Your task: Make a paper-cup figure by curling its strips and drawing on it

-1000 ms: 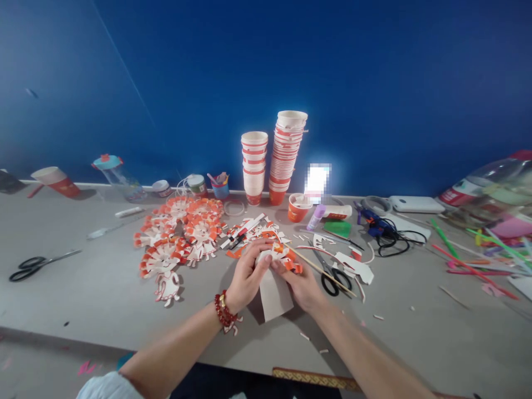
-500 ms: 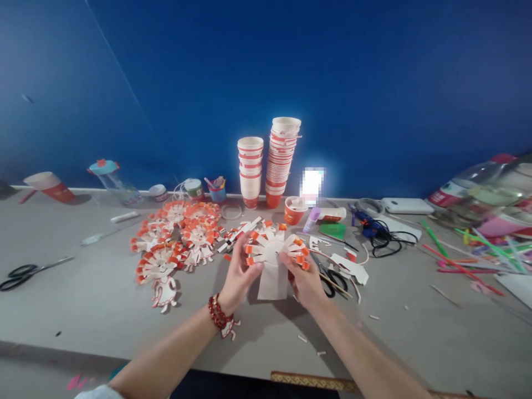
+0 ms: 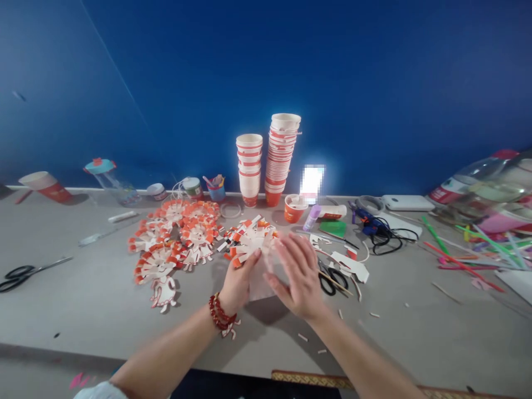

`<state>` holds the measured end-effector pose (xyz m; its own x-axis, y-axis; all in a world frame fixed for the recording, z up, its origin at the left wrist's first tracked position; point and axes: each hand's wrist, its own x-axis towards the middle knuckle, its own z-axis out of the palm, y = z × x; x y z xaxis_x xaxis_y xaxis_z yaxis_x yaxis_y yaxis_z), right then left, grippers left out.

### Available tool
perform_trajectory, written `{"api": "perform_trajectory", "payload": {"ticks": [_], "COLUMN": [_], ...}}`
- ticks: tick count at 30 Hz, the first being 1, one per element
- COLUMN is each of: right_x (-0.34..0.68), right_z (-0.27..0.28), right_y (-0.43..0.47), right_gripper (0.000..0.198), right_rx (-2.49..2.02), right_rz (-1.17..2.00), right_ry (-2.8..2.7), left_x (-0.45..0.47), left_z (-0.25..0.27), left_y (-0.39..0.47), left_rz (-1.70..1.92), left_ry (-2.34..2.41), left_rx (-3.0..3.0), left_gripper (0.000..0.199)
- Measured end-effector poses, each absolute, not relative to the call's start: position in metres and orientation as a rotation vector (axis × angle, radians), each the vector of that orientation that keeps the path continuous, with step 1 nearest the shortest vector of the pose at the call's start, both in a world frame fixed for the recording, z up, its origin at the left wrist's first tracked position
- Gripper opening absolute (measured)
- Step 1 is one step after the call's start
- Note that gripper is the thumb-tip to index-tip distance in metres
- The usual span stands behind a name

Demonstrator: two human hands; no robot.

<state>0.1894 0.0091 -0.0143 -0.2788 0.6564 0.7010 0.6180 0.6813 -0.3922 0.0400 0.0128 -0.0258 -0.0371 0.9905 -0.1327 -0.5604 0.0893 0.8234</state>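
Note:
In the middle of the head view, my left hand (image 3: pixel 236 285) grips a paper-cup cutout (image 3: pixel 251 241) with its thumb on top. The cutout is white, with strips fanning out to folded orange ends, and a pale panel (image 3: pixel 258 288) hangs below it. Over its right side lies my right hand (image 3: pixel 300 278), fingers stretched out and slightly blurred; whether they touch the paper I cannot tell. Part of the cutout is hidden by this hand. Left of my hands is a pile of similar finished-looking paper figures (image 3: pixel 160 265) with orange curled edges and drawn dresses.
Two stacks of paper cups (image 3: pixel 282 158) stand at the blue wall, near a glue stick (image 3: pixel 312 218). Black-handled scissors (image 3: pixel 338 277) lie right of my hands, another pair of scissors (image 3: pixel 25 272) far left. A glue gun (image 3: pixel 369 221) and coloured straws (image 3: pixel 465 266) are on the right.
My right hand has let go of the cutout's right side and opened out above it. The cutout has shifted slightly left and turned in my left hand.

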Motion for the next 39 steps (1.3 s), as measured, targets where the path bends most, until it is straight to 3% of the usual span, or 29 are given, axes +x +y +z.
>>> {"api": "perform_trajectory", "payload": {"ticks": [5,17,22,31,35,39], "right_x": [0.187,0.185,0.183,0.182,0.191,0.202], "right_z": [-0.014,-0.028,-0.026,-0.026,-0.019,-0.01], "right_y": [0.014,0.02,0.016,0.014,0.017,0.019], "right_gripper": [0.076,0.061,0.063,0.062,0.067,0.056], "right_rx": [-1.076,-0.916,-0.92,-0.893,-0.911,-0.967], "right_rz": [-0.077,0.295,0.327,0.45,0.354,0.081], "right_ry": [-2.147,-2.096,-2.09,-2.114,-2.056,-2.015], "left_x": [0.04,0.034,0.036,0.036,0.034,0.034], "left_z": [-0.022,-0.019,-0.02,-0.021,-0.022,-0.023], "left_y": [0.01,0.008,0.009,0.009,0.012,0.014], "left_rz": [1.364,1.211,1.266,1.291,1.277,1.298], "left_ry": [0.783,0.745,0.746,0.761,0.76,0.776], "left_rx": [0.653,0.563,0.533,0.52,0.546,0.563], "left_gripper": [0.031,0.038,0.028,0.03,0.027,0.024]}}
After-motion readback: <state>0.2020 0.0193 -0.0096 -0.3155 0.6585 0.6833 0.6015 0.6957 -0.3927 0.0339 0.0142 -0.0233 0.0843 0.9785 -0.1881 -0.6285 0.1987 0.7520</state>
